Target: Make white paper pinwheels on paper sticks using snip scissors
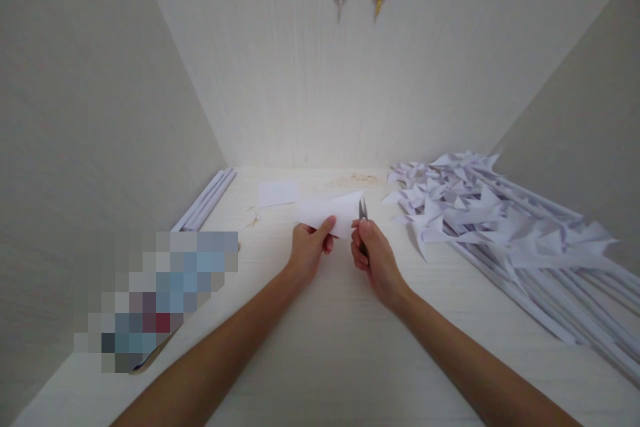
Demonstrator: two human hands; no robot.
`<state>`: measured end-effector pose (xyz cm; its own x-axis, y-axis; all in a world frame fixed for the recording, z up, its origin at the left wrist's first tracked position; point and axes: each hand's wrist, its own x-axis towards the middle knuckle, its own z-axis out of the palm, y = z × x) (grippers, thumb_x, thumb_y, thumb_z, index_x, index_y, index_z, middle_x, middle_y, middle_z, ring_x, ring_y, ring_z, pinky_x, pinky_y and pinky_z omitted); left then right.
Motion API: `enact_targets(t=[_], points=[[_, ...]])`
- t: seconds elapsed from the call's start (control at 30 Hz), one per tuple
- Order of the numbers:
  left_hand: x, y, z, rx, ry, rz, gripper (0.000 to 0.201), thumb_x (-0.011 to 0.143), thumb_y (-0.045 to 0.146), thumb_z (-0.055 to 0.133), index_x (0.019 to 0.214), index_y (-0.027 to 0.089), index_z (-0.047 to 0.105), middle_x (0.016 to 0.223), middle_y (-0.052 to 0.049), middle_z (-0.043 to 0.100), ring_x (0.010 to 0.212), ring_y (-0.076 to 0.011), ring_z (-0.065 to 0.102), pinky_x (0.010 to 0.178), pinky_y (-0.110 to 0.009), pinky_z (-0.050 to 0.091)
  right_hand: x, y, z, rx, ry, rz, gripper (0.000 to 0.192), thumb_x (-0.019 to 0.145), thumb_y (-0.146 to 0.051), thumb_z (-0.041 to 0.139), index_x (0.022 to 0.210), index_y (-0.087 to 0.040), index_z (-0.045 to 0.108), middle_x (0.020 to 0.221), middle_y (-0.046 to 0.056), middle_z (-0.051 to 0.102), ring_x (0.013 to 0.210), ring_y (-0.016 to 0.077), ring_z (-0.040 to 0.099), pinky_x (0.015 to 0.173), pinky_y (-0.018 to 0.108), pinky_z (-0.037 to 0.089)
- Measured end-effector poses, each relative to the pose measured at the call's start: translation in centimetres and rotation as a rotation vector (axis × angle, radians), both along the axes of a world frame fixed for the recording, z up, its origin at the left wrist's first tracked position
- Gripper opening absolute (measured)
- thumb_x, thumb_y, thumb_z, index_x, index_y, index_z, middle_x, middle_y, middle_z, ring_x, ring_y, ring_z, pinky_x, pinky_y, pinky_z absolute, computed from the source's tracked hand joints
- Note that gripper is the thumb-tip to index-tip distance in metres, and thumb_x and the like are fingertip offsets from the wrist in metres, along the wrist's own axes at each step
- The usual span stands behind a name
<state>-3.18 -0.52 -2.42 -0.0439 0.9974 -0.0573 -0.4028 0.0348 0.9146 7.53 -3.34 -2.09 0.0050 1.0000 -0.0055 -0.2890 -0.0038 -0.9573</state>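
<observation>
- left hand (309, 247) pinches a white paper sheet (330, 212) just above the desk (340, 347).
- right hand (373, 255) is closed round small scissors (363, 210), blades at the sheet's right edge.
- paper pinwheels (480, 207) are piled at right; rolled paper sticks (207, 199) lie at left.

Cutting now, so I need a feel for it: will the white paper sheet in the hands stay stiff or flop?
The thin white paper sheet probably flops; the left hand pinches one edge. Likely very light. The small scissors in the right hand could push it aside.
</observation>
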Motion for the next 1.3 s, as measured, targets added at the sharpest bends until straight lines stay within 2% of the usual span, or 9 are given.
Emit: enact_targets(t=[0.07,0.13,0.3,0.4,0.53,0.8,0.97,1.3], points=[[-0.2,0.4,-0.1,-0.013,0.006,0.01,0.029,0.056,0.033,0.068,0.045,0.011,0.053,0.035,0.003,0.048,0.031,-0.0034,0.039,0.034,-0.017,0.028,0.6,-0.3,0.1,-0.074,0.064,0.072,0.036,0.069,-0.054,0.048,0.08,-0.019,0.049,0.059,-0.006,0.037,0.039,0.0031,0.022,0.036,0.018,0.012],[-0.3,0.7,0.1,-0.063,-0.048,0.024,0.024,0.051,0.029,0.071,0.048,0.01,0.056,0.04,0.001,0.053,0.037,-0.0053,0.047,0.04,-0.017,0.036,0.9,-0.6,0.0,-0.121,0.062,0.096,0.036,0.069,-0.053,0.05,0.079,-0.018,0.051,0.06,-0.006,0.037,0.04,0.003,0.023,0.036,0.019,0.013],[-0.6,0.5,0.5,-0.111,-0.163,0.029,0.019,0.046,0.021,0.073,0.054,0.008,0.061,0.051,-0.001,0.06,0.049,-0.007,0.055,0.053,-0.019,0.045,0.8,-0.8,-0.4,-0.091,0.033,0.157,0.033,0.072,-0.048,0.05,0.078,-0.016,0.052,0.054,-0.006,0.035,0.042,0.0042,0.025,0.038,0.019,0.017],[-0.6,0.4,0.5,-0.085,-0.154,0.031,0.017,0.049,0.021,0.072,0.056,0.009,0.062,0.052,-0.001,0.06,0.049,-0.0076,0.055,0.053,-0.02,0.046,0.6,-0.6,-0.4,-0.085,0.018,0.197,0.032,0.073,-0.047,0.05,0.077,-0.016,0.051,0.051,-0.007,0.032,0.042,0.0043,0.027,0.038,0.018,0.019],[-0.6,0.3,0.7,-0.035,-0.081,0.052,0.018,0.053,0.023,0.07,0.063,0.01,0.064,0.061,-0.003,0.063,0.058,-0.0107,0.058,0.048,-0.019,0.045,0.5,-0.8,-0.4,-0.091,0.044,0.231,0.032,0.074,-0.049,0.048,0.077,-0.017,0.048,0.052,-0.008,0.029,0.039,0.0031,0.025,0.034,0.017,0.015],[-0.7,0.2,1.1,-0.023,-0.072,-0.054,0.02,0.053,0.024,0.07,0.065,0.009,0.065,0.065,-0.004,0.065,0.061,-0.012,0.06,0.065,-0.027,0.051,0.5,-0.9,-0.2,-0.173,0.102,0.33,0.031,0.075,-0.048,0.047,0.073,-0.017,0.044,0.047,-0.008,0.037,0.033,0.0014,0.021,0.031,0.015,0.009],[-0.7,0.3,1.1,-0.014,-0.012,-0.079,0.018,0.053,0.023,0.07,0.065,0.01,0.065,0.064,-0.003,0.066,0.057,-0.0114,0.06,0.063,-0.026,0.051,0.7,-0.9,-0.3,-0.186,0.097,0.374,0.031,0.075,-0.049,0.044,0.07,-0.019,0.043,0.039,-0.01,0.032,0.029,0.0023,0.02,0.027,0.014,0.01],[-0.7,0.2,1.1,0.008,0.069,-0.085,0.02,0.056,0.026,0.068,0.067,0.009,0.065,0.065,-0.005,0.067,0.059,-0.0139,0.062,0.064,-0.027,0.051,0.4,-1.2,-0.1,-0.18,0.072,0.321,0.033,0.072,-0.05,0.048,0.065,-0.018,0.041,0.037,-0.012,0.026,0.029,0.0013,0.015,0.026,0.013,0.01]])
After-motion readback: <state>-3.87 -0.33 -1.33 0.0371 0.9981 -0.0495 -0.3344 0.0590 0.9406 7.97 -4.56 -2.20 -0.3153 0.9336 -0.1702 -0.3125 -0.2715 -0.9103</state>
